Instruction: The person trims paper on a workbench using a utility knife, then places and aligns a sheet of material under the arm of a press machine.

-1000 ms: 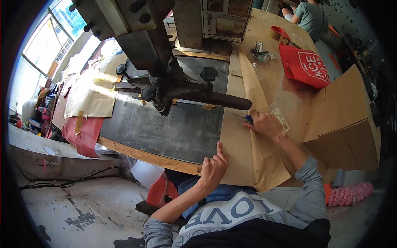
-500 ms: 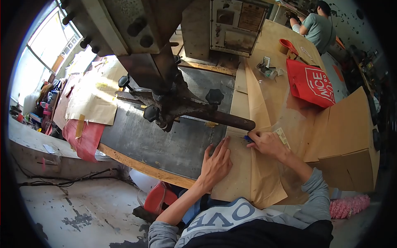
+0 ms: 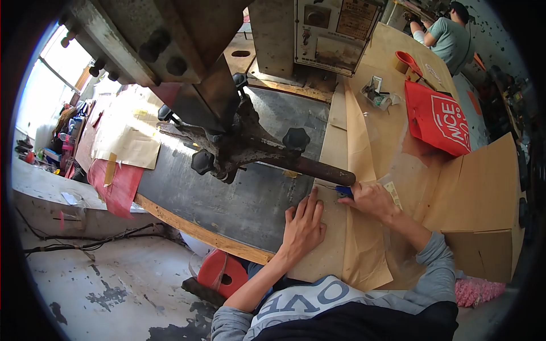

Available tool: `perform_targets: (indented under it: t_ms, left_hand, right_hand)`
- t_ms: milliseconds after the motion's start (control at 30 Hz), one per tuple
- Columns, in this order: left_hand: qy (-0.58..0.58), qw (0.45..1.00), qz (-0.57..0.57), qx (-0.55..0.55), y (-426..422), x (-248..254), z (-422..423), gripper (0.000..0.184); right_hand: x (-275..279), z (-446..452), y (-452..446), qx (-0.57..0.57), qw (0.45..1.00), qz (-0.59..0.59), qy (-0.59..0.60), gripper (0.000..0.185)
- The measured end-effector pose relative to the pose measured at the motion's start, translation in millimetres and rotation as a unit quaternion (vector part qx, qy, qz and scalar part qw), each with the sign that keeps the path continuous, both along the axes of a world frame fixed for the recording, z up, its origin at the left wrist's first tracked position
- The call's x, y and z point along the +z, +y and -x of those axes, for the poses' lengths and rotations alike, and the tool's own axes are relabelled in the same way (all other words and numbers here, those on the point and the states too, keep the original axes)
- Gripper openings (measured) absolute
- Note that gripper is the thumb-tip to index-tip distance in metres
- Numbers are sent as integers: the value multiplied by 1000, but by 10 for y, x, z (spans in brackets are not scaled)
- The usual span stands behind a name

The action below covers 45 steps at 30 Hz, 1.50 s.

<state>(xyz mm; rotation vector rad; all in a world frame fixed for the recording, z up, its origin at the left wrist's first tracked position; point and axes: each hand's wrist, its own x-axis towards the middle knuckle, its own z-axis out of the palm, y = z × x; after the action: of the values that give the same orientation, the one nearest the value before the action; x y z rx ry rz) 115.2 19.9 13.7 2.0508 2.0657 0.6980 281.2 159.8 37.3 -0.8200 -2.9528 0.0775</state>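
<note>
My left hand [image 3: 303,228] lies on a tan cardboard sheet [image 3: 323,258], its fingers stretched toward the sheet's far part and pressing on it. In my right hand [image 3: 371,200] is a small blue tool that looks like a utility knife [image 3: 343,191], with a thin tip pointing left over the cardboard. Creased brown paper [image 3: 364,258] lies beneath my right wrist, along the sheet's right side. Just above both hands extends the rounded end of a dark metal bar [image 3: 324,170] from the press.
The heavy press head [image 3: 222,142] hangs over a dark metal plate [image 3: 210,199] to the left. On the right stand an open cardboard box [image 3: 478,199] and a red bag [image 3: 438,119]. Farther back are orange-handled scissors [image 3: 410,61] and a seated person [image 3: 449,42].
The blue tool now shows more fully in my right hand, slightly lower in view. My left hand has shifted a little to the right. The camera view has also shifted slightly.
</note>
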Motion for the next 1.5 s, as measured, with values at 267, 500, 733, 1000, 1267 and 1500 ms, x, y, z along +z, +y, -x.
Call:
perform_targets:
  t_ms: [267,500,733,1000,1267,1500]
  left_hand:
    - [9,1000,7,-3,11,56,-3,49]
    - [-10,1000,15,-7,10,61,2,49]
    - [20,1000,13,-7,13,22,-1,48]
    - [58,998,4,-3,86,-6,-12,48]
    - [62,998,5,-2,85,18,17,44]
    - [56,998,-1,2,90,35,23,43]
  right_hand:
    - [-3,5,74,2,998,53,-14,65]
    - [9,18,74,13,998,52,-32,65]
    - [77,64,9,-6,997,50,-65,57]
    - [189,93,-4,-26,994,68,-83,50]
    - [248,102,5,-30,992,78,-93,44]
    - [258,88,2,-42,990,76,-107,43]
